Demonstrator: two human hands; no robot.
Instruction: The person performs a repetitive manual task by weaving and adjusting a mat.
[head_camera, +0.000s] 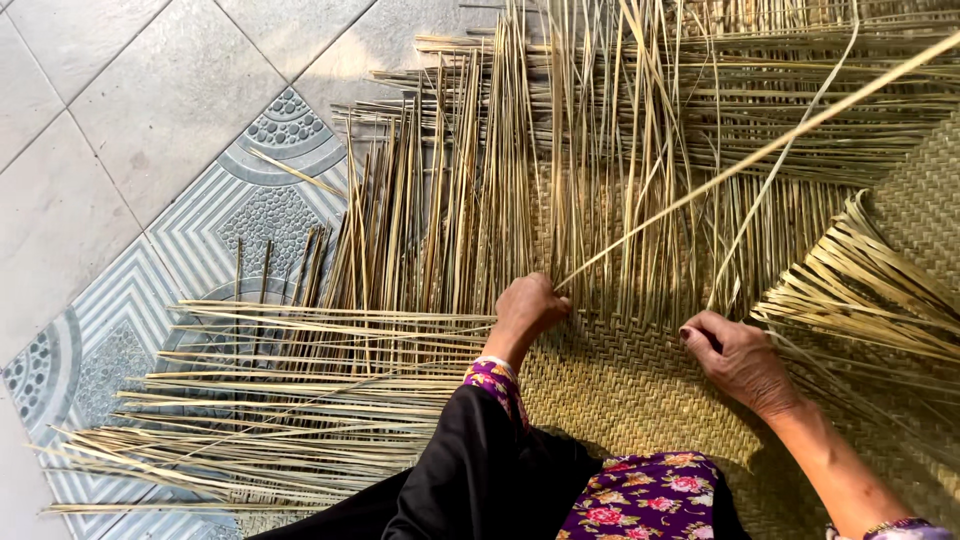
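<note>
Straw mat (620, 390), half woven, lies flat on the tiled floor (120, 150) right under the person. Lots of loose straw strips (450, 200) stick out from its edge, some going up and some going left. The left hand (528, 308) is squeezed shut on one long strip (760, 150) that runs up to the right. The right hand (742, 362) rests on the woven part with its fingers curled around some thin strips there.

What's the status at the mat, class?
Left hand pinching a long reed strand. Right hand pressing the woven mat. Loose reeds fanned over tiled floor.
</note>
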